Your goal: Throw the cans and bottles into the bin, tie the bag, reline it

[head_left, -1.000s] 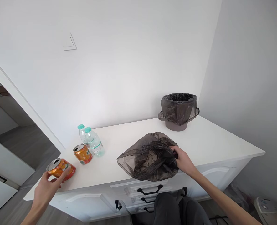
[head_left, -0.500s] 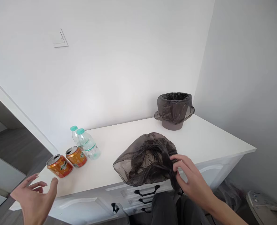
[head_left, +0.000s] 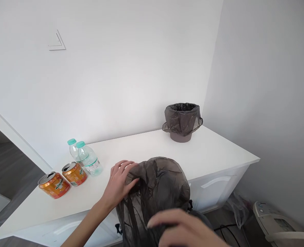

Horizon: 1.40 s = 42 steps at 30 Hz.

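A thin black garbage bag (head_left: 164,181) hangs over the front edge of the white counter, its upper part lying on the top. My left hand (head_left: 122,178) is at the bag's left edge, fingers on the outside and thumb against the plastic. My right hand (head_left: 182,228) is low in front of the bag, bent and smeared by motion, so its grip is unclear. At the left stand two orange soda cans, a front can (head_left: 54,185) and a rear can (head_left: 74,174), both with opened tops. Close behind them are two clear plastic bottles with teal caps, a nearer bottle (head_left: 89,159) and a farther bottle (head_left: 74,151).
A small bin (head_left: 180,138) lined with a black bag stands at the back right of the counter (head_left: 131,144). Below on the right, a pale machine (head_left: 278,219), clear plastic wrap (head_left: 238,209) and a dark cable (head_left: 226,228) are on the floor side.
My left hand has moved from beside the cans rightward onto the bag. The bag has shifted down toward me, and my right hand has dropped lower. The view has turned slightly right.
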Each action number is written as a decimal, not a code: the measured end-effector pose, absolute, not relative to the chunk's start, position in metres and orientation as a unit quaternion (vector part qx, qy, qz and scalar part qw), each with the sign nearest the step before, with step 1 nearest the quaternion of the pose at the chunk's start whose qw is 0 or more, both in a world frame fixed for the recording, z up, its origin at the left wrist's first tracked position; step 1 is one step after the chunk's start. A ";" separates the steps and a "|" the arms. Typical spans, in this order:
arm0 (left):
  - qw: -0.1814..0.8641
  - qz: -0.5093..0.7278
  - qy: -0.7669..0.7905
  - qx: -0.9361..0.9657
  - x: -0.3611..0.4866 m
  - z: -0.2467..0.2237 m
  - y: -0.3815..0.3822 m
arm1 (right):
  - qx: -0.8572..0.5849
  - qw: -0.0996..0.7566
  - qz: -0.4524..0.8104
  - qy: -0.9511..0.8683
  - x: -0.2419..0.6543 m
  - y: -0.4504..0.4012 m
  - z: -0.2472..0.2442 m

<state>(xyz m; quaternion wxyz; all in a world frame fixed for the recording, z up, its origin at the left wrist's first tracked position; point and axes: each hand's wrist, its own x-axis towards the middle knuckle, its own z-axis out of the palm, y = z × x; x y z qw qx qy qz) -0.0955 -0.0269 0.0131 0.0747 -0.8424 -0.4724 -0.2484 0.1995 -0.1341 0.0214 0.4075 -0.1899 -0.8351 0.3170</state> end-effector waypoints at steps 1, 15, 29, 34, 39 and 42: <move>0.067 -0.255 -0.464 -0.846 -0.095 0.014 -0.024 | -0.234 0.453 0.302 -0.805 0.208 -0.126 0.021; -0.286 -0.575 -0.596 -0.482 -0.132 0.053 -0.069 | -0.432 0.312 0.638 -0.556 0.209 0.012 -0.030; -0.447 -0.669 -0.472 -0.361 -0.142 0.072 -0.086 | -0.428 0.478 0.560 -0.524 0.162 0.004 -0.010; -0.348 -0.632 -0.516 -0.462 -0.134 0.059 -0.039 | -0.415 0.465 0.622 -0.474 0.217 -0.002 -0.011; -0.271 -0.503 -0.594 -0.566 -0.130 0.021 0.015 | -0.392 0.450 0.670 -0.442 0.267 0.004 -0.033; -0.264 -0.470 -0.629 -0.560 -0.129 0.002 0.019 | -0.482 0.444 0.586 -0.477 0.283 0.007 -0.053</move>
